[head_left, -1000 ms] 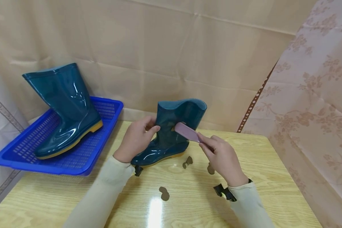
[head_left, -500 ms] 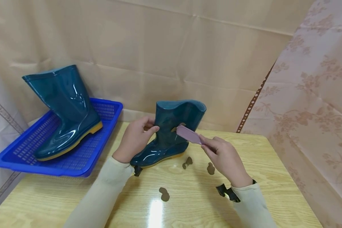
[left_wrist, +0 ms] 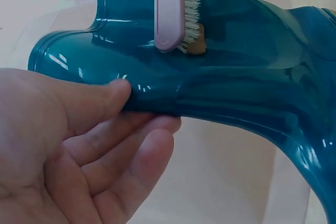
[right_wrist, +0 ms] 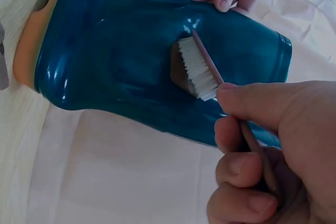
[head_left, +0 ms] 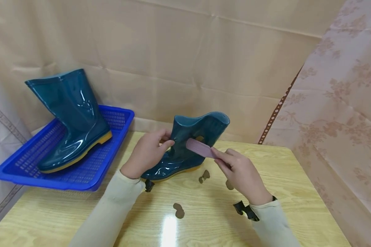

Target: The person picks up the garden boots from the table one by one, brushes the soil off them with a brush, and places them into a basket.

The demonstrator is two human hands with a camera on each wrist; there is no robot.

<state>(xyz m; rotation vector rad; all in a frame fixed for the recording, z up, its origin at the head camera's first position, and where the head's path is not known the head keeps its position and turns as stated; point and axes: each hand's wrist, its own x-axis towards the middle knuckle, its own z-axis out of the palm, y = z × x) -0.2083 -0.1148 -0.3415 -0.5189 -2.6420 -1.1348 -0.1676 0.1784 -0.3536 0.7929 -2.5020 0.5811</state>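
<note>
A dark teal rubber boot (head_left: pixel 185 151) with a yellow sole stands on the table, its shaft leaning right. My left hand (head_left: pixel 149 151) pinches the front of its shaft between thumb and fingers, as the left wrist view shows. My right hand (head_left: pixel 242 173) grips the handle of a pinkish-purple scrubbing brush (head_left: pixel 199 148). The white bristles (right_wrist: pixel 197 69) touch the side of the shaft. A brown patch (right_wrist: pixel 179 69) sits beside and partly under the bristles; in the left wrist view the same brown patch (left_wrist: pixel 197 43) shows at the brush's tip.
To the left a blue plastic basket (head_left: pixel 128 118) holds another teal boot (head_left: pixel 75 113). Several brown patches, such as one near the front (head_left: pixel 179 210) and another by the heel (head_left: pixel 204 176), lie on the wooden table (head_left: pixel 281 178). Beige cloth (head_left: pixel 160 51) hangs behind.
The boot's shaft has tipped to the right and slightly lower. The brush has slid a little left and down across it; my left hand keeps its hold.
</note>
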